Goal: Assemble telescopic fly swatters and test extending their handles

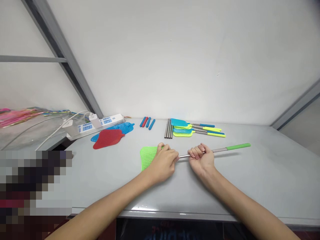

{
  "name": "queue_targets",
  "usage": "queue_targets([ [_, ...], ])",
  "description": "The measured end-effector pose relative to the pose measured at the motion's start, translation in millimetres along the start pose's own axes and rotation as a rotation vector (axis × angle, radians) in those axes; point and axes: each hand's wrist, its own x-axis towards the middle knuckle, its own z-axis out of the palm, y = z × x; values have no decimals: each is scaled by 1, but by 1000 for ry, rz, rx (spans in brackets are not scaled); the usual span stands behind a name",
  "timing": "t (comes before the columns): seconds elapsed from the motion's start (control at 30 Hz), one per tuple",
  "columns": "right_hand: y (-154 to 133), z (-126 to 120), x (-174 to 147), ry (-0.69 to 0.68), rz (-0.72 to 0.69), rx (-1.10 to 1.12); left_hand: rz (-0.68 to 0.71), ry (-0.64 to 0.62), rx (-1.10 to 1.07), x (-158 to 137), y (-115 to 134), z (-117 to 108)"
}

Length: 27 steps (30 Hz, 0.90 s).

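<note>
A green fly swatter (pixel 147 156) with a metal rod and a green grip (pixel 238 146) is held across the front of the table. My left hand (pixel 165 161) is closed round the neck where the mesh head meets the rod, hiding that joint and part of the head. Palm up, my right hand (pixel 202 158) wraps its fingers round the middle of the metal rod. The green grip sticks out to the right of it, slightly above the tabletop.
Behind my hands lie stacked blue and yellow-green fly swatters (pixel 183 132), several metal rods (pixel 168 129) and several loose blue and red grips (pixel 147 122). At left are red (pixel 108 138) and blue (pixel 127 127) swatter heads beside a power strip (pixel 107 120) with plugged-in cables. A wall stands behind.
</note>
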Motion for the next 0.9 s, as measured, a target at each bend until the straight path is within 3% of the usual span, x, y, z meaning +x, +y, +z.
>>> queue_targets([
  [0.2,5,3,-11,-101,-87,-14,-67,0,-109,1,2,7],
  [0.57,26,-5,-16,-72,-4,-13,-133,-45,-114,-2,15,17],
  [0.9,17,0,-10,-90,40,-63,-99,-4,-1,2,17,10],
])
